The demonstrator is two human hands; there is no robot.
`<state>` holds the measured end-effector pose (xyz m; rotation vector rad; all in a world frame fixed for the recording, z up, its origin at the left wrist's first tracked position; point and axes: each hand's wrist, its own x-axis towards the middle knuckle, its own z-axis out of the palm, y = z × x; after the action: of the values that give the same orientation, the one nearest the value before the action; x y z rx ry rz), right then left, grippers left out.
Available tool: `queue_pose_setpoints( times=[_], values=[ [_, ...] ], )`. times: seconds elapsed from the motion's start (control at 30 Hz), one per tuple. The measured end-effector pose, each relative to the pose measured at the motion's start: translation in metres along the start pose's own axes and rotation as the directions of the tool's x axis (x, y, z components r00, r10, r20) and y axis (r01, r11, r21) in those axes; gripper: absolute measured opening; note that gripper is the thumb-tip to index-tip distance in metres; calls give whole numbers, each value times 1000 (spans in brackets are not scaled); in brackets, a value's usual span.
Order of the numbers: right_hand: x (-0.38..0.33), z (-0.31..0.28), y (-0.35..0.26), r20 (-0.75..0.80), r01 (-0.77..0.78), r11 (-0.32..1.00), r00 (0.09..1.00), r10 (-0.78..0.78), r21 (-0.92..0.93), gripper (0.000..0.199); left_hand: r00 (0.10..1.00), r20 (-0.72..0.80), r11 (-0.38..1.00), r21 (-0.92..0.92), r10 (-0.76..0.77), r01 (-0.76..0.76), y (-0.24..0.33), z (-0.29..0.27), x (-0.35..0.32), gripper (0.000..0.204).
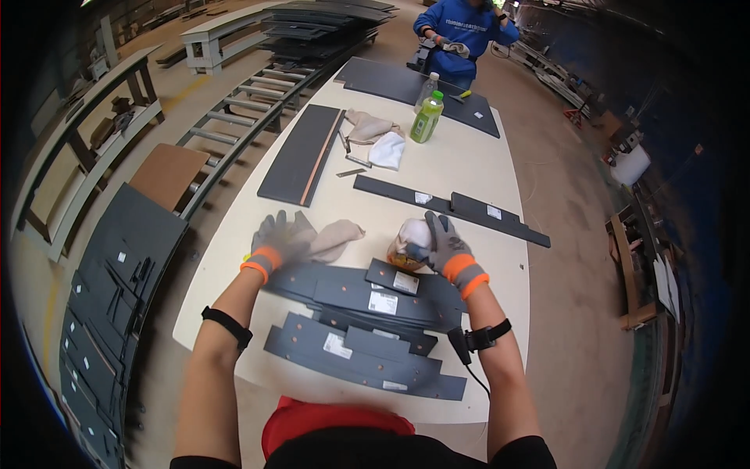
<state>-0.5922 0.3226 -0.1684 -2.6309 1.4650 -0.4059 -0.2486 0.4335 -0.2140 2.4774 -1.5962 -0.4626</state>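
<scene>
My left hand (280, 238), in a grey glove with an orange cuff, is over the table with its fingers stretched out, slightly blurred. A small yellow piece shows beside its wrist, and a beige cloth (337, 237) lies just to its right. My right hand (447, 244), gloved the same way, is closed round a bunched whitish cloth (412, 233). That cloth sits at a small container with an orange-yellow side (402, 259), partly hidden. Nearer me lie overlapping dark grey boards (344, 293) with white labels and a lower group of dark strips (301, 340).
A wide dark panel (293, 156), long dark strips (383, 187), cloths (387, 150) and a green bottle (426, 119) lie or stand farther up the white table (226, 250). A co-worker in blue (461, 35) stands at the far end. Left is a roller conveyor (234, 121).
</scene>
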Motion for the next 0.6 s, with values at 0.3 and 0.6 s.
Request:
queue_pose_setpoints(
  times=[0.3,0.6],
  values=[
    [75,18,-36,-85,-14,995,996,22,102,35,957,290,985,166,-7,-43,-61,38,62,91],
    [200,70,-124,7,104,991,994,-105,83,36,985,120,992,34,-121,118,-134,21,48,62]
  ],
)
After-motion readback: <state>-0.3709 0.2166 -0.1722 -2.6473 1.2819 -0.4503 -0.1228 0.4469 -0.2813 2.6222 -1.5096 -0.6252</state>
